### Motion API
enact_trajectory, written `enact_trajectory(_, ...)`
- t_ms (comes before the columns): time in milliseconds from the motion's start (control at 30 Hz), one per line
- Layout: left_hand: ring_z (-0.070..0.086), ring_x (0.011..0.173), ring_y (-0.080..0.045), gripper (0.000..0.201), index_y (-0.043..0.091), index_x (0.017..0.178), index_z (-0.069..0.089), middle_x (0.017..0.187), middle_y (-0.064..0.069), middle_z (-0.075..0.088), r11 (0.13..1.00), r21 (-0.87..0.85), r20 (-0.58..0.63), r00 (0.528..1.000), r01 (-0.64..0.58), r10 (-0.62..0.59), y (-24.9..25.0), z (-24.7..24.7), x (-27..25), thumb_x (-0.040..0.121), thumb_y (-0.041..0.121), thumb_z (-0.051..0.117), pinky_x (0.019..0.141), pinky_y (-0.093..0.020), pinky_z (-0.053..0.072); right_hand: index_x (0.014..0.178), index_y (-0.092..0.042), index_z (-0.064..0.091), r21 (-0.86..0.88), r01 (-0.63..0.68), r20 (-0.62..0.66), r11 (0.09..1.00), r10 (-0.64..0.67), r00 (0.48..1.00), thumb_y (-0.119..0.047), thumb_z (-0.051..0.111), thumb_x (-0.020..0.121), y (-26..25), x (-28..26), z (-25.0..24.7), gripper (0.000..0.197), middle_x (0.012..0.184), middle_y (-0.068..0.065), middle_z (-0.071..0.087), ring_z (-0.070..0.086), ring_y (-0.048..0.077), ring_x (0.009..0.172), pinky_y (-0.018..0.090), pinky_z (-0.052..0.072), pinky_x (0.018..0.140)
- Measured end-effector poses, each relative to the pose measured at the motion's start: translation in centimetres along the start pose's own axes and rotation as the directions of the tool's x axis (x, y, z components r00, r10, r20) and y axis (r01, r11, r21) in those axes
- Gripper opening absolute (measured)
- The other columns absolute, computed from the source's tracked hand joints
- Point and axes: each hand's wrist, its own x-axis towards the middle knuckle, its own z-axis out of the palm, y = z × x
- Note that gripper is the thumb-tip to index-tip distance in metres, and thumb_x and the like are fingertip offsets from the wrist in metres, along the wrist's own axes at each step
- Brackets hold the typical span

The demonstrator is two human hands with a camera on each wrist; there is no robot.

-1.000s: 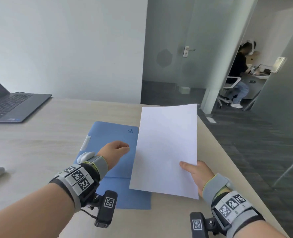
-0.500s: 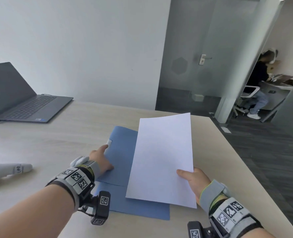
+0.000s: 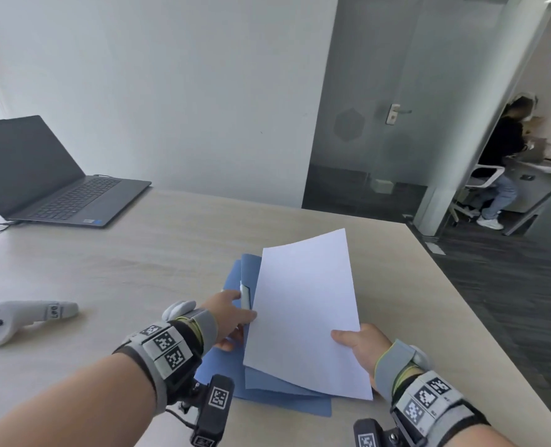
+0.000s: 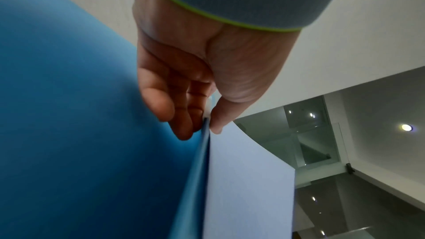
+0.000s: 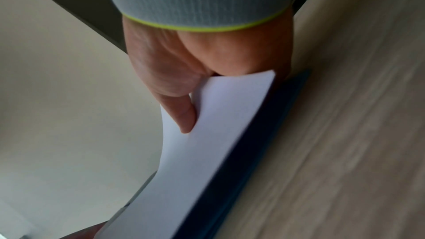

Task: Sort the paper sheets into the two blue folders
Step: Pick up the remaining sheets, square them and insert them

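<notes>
Head view: left hand pinches upper folder's cover up; right hand grips sheet, not yet inserted. Lower folder closed; sorting barely begun.

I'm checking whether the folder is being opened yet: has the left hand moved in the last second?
Yes. The left hand has gone from above the blue folder to its left edge, lifting the cover off the table.

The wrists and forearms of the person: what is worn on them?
The forearms are bare. Behind the left hand and the right hand, each wrist has a grey knitted cuff with a yellow-green edge, a grey band of black-and-white square code tags, and a small black camera with one tag and a thin black cable.
</notes>
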Motion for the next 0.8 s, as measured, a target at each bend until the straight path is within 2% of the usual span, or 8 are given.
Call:
enact_trajectory(133,0.068,0.073,-0.025,0.073,0.031,0.153,0.036,0.094,-0.006,0.070,0.999,0.041,-0.001,1.000,-0.031,0.031,-0.7,0.2,0.9,0.090,0.022,0.071,0.058,-0.040,0.063,0.099,-0.003,0.071,-0.044,0.000,-0.002,0.999,0.000,1.000,-0.018,0.072,0.086,-0.1,0.1,-0.7,0.020,0.098,0.016,0.075,0.071,0.035,0.090,0.048,0.056,0.090)
enact_trajectory(200,0.070,0.070,-0.026,0.070,0.031,0.151,0.040,0.089,-0.008,0.072,0.999,0.023,0.002,1.000,-0.030,0.030,-1.1,0.0,1.2,0.090,0.017,0.070,0.056,-0.038,0.063,0.088,-0.008,0.068,-0.047,0.005,0.004,0.999,-0.005,1.000,-0.014,0.070,0.088,-0.2,-0.1,-0.7,0.007,0.089,0.009,0.071,0.068,0.028,0.081,0.037,0.055,0.079)
enact_trajectory(267,0.069,0.062,-0.023,0.068,0.030,0.150,0.043,0.080,-0.009,0.072,1.000,-0.012,0.011,1.000,-0.001,0.002,-1.2,-0.1,1.5,0.089,0.011,0.067,0.050,-0.034,0.060,0.085,-0.009,0.067,-0.044,0.014,0.005,0.999,-0.014,1.000,-0.012,0.068,0.089,-0.1,-0.1,-0.7,0.006,0.082,0.003,0.067,0.063,0.021,0.075,0.030,0.050,0.069)
enact_trajectory(367,0.061,0.055,-0.020,0.063,0.031,0.147,0.047,0.069,-0.008,0.064,0.998,-0.039,0.008,0.999,0.053,-0.053,-0.8,-0.6,1.6,0.092,0.003,0.057,0.041,-0.027,0.054,0.088,-0.008,0.068,-0.038,0.011,0.013,0.999,-0.010,1.000,-0.012,0.068,0.089,-0.2,-0.2,-0.7,0.004,0.084,0.004,0.068,0.064,0.023,0.076,0.033,0.051,0.073)
enact_trajectory(467,0.048,0.049,-0.020,0.058,0.031,0.141,0.054,0.065,-0.006,0.050,0.994,-0.078,-0.032,0.996,0.082,-0.085,-1.0,-1.6,2.1,0.094,-0.001,0.044,0.043,-0.026,0.050,0.088,-0.010,0.069,-0.041,-0.016,0.002,0.999,0.016,1.000,-0.015,0.070,0.088,-0.2,0.1,-0.7,0.005,0.093,0.011,0.072,0.069,0.032,0.087,0.042,0.055,0.087)
enact_trajectory(533,0.046,0.050,-0.020,0.048,0.025,0.131,0.064,0.067,-0.006,0.048,0.986,-0.140,-0.081,0.992,0.089,-0.101,-1.5,-2.8,2.4,0.094,0.001,0.044,0.043,-0.025,0.047,0.095,-0.007,0.070,-0.043,-0.022,-0.016,0.999,0.021,1.000,-0.018,0.072,0.086,-0.1,0.1,-0.6,0.015,0.099,0.015,0.074,0.070,0.035,0.093,0.048,0.055,0.091)
enact_trajectory(667,0.047,0.053,-0.019,0.029,0.012,0.123,0.067,0.067,-0.003,0.046,0.919,-0.387,-0.155,0.977,0.073,-0.143,-2.1,-4.9,2.6,0.100,0.008,0.051,0.051,-0.024,0.043,0.101,-0.005,0.073,-0.050,-0.030,-0.001,0.998,0.030,1.000,-0.019,0.072,0.085,0.2,0.5,-0.5,0.021,0.100,0.015,0.076,0.072,0.037,0.094,0.052,0.055,0.092)
enact_trajectory(800,0.062,0.071,-0.021,0.036,0.014,0.135,0.054,0.086,-0.009,0.065,0.798,-0.603,-0.207,0.969,-0.018,-0.135,-2.0,-5.7,2.7,0.101,0.006,0.053,0.059,-0.033,0.049,0.103,-0.006,0.073,-0.038,-0.026,-0.012,0.999,0.026,1.000,-0.025,0.075,0.080,0.5,0.8,-0.5,0.030,0.100,0.015,0.076,0.073,0.036,0.091,0.054,0.056,0.090)
